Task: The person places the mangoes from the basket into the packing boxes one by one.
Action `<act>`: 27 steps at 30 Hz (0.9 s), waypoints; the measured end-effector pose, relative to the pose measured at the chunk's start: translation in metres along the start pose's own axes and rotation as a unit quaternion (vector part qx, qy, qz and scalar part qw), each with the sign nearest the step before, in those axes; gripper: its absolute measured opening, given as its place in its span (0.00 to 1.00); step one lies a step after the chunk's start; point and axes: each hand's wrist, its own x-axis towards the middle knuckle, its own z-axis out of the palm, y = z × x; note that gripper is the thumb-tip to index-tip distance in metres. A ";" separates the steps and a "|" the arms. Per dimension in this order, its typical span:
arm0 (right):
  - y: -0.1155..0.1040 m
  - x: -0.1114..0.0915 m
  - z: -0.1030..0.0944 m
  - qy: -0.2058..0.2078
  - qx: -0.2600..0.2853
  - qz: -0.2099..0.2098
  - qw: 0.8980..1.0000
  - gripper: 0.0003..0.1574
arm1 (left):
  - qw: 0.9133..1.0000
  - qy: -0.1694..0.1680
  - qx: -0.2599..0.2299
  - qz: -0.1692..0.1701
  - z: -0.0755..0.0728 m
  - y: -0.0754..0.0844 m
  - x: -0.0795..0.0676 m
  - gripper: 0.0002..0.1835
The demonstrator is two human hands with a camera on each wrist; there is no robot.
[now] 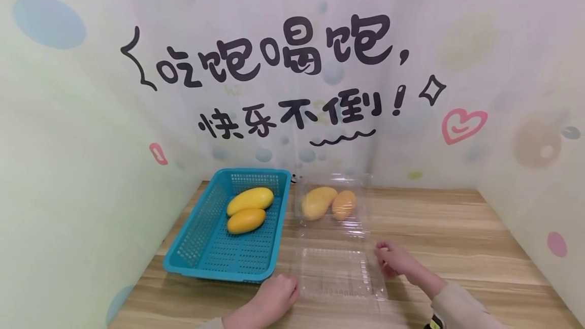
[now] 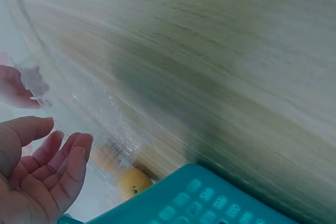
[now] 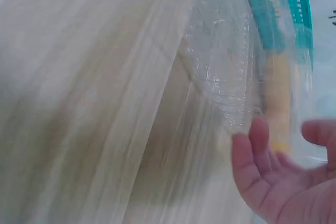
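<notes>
A clear plastic clamshell box [image 1: 335, 273] lies unfolded on the table in front of me. Yellow-orange mangoes [image 1: 344, 205] show through the plastic of its far half. My left hand [image 1: 276, 296] is at the near left side of the box, its fingers loosely bent with nothing in them in the left wrist view. At the right edge of the near half is my right hand [image 1: 394, 260]; the right wrist view shows its fingers half curled and thumb apart, nothing between them. Left of the box stands a blue plastic basket [image 1: 192, 237] holding two mangoes [image 1: 250, 201].
The wood-grain table [image 1: 448, 232] runs back to a wall covering [image 1: 411, 156] printed with large black characters. Side walls close off the left and right. The basket's right rim is close beside the box and my left hand.
</notes>
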 end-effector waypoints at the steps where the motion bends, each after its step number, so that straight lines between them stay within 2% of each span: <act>1: 0.000 -0.003 -0.001 -0.026 -0.007 0.000 1.000 0.26 | 1.000 0.004 0.002 -0.001 0.000 0.000 0.000 0.13; 4: 0.000 -0.008 -0.004 -0.089 0.000 -0.003 0.996 0.30 | 1.000 0.011 0.011 -0.001 0.000 -0.001 0.002 0.14; 6: -0.001 -0.010 -0.006 -0.111 0.015 -0.003 0.994 0.33 | 1.000 0.015 0.017 0.002 0.000 -0.002 0.002 0.14; 11: -0.001 -0.010 -0.007 -0.119 0.033 -0.002 0.992 0.35 | 1.000 0.015 0.024 0.011 -0.002 -0.002 0.001 0.14; 14: 0.000 -0.010 -0.006 -0.115 0.039 -0.003 0.993 0.35 | 1.000 0.002 0.022 0.015 -0.010 0.000 0.000 0.13; 18: 0.000 -0.010 -0.006 -0.112 0.042 -0.001 0.993 0.35 | 0.999 -0.005 -0.023 0.021 -0.035 0.002 0.003 0.10; 21: 0.000 -0.010 -0.007 -0.109 0.040 0.003 0.993 0.35 | 0.999 0.022 -0.041 0.018 -0.060 -0.003 0.013 0.05; 25: 0.000 -0.010 -0.008 -0.107 0.040 0.007 0.993 0.35 | 0.998 0.064 0.004 -0.015 -0.090 -0.022 0.034 0.06; 27: 0.000 -0.010 -0.009 -0.108 0.039 0.006 0.993 0.35 | 0.997 0.058 0.023 -0.056 -0.100 -0.036 0.048 0.08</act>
